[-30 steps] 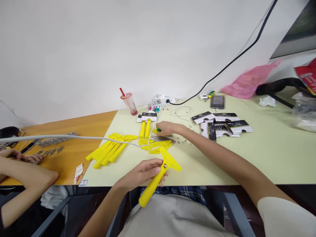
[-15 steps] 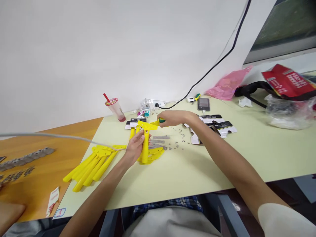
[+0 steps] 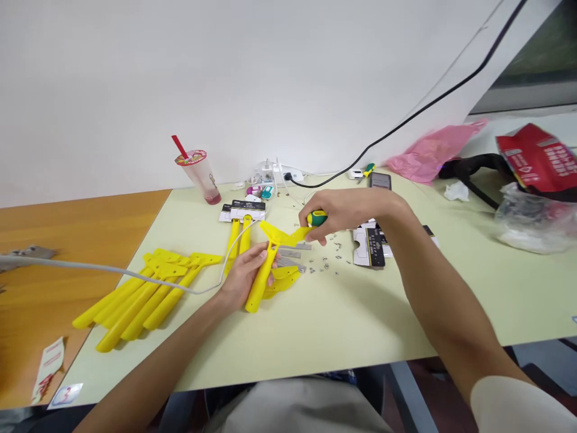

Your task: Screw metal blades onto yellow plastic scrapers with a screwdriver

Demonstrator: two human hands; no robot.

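Note:
My left hand [image 3: 243,275] is wrapped around the handle of a yellow scraper [image 3: 260,284], its wide head pointing up and away. Gripped in my right hand [image 3: 349,209] is a green-and-yellow screwdriver [image 3: 318,219] at the right end of that head; its tip cannot be made out. Below and behind the scraper lie flat grey metal blades [image 3: 291,254] and loose yellow head pieces [image 3: 283,281]. Small screws [image 3: 325,263] are scattered to their right. Several yellow scrapers [image 3: 148,294] lie in a pile left of my left hand.
A cup with a red straw [image 3: 202,177] stands at the back left. A grey cable [image 3: 135,272] crosses over the pile. Black-and-white cards [image 3: 369,246] lie beneath my right forearm. Near the wall are a power strip [image 3: 295,175], a second screwdriver [image 3: 369,170] and a pink bag [image 3: 435,153].
My view has shifted. The scraper has tilted, its handle end swinging left, and my right hand with the screwdriver has moved right and slightly lower.

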